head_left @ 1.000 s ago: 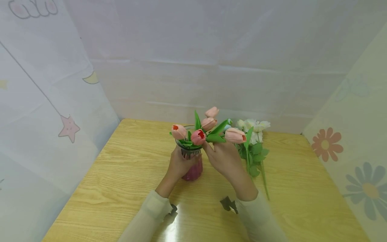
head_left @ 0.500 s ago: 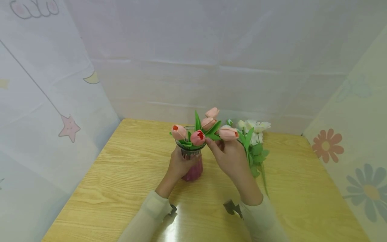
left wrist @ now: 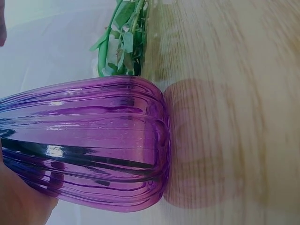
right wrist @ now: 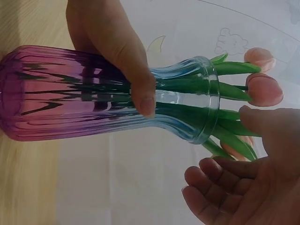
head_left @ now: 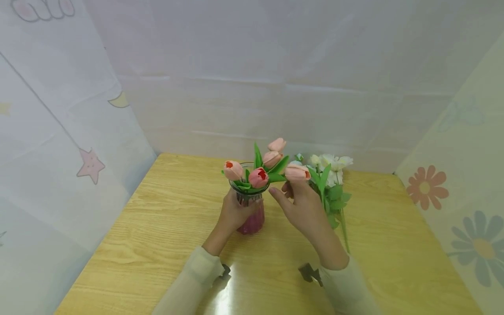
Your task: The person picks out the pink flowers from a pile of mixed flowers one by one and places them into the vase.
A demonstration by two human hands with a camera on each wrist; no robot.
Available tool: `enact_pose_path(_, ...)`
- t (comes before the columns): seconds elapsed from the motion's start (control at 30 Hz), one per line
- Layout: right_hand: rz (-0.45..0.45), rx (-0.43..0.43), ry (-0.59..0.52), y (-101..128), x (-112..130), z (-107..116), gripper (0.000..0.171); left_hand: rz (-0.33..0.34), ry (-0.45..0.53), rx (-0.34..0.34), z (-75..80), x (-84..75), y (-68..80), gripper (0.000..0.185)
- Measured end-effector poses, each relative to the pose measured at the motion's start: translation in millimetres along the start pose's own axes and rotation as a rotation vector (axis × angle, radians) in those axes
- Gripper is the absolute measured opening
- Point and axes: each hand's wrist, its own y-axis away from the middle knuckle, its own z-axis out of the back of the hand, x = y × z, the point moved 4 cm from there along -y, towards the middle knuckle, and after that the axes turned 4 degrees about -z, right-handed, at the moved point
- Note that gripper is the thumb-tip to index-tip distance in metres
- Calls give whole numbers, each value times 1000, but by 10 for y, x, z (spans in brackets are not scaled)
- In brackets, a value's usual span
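Observation:
A ribbed glass vase point(head_left: 252, 222), purple at the base and bluish at the flared neck, stands upright on the wooden table. My left hand point(head_left: 235, 211) grips it below the neck, its thumb across the front in the right wrist view. Pink tulips point(right wrist: 265, 90) with green leaves fill the vase, stems showing through the glass. My right hand point(head_left: 305, 205) is to the right of the rim with loosely bent fingers and the thumb held apart. One pale pink tulip point(head_left: 298, 173) leans right above that hand; no stem shows between its fingers.
White flowers point(head_left: 334, 163) with leafy green stems point(head_left: 336, 203) lie on the table point(head_left: 165, 218) to the right, partly behind my right forearm. A pale printed cloth point(head_left: 236, 109) hangs behind the table and along both sides.
My right hand has drawn back a little to the right, thumb coming away from the flowers. The rightmost tulip has swung left towards the vase. My left hand stays on the vase.

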Motion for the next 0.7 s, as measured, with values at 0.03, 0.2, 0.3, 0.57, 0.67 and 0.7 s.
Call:
enact_pose_path(0.03,2,8,-2,13,-23,-6,27,-2,4,1,-2,0,2,67)
enact_pose_path(0.2,11,70,-20,93,-202,-30,38,14,14,18,-13,-15,19,67)
enact_pose_path(0.3,-20,120,10,151,-366,-12,49,46,5,47,-13,-35,14,70)
enact_pose_path(0.57,-114,202,95,295,-863,112,59,-62,-58,212,116,-139,-118,75)
enact_pose_path(0.67,-123,212,121,356,-1038,173,63,-86,-143,256,241,-126,-100,80)
enact_pose_path(0.7,-116,210,134,379,-1098,194,64,-76,-181,268,293,-109,-75,80)
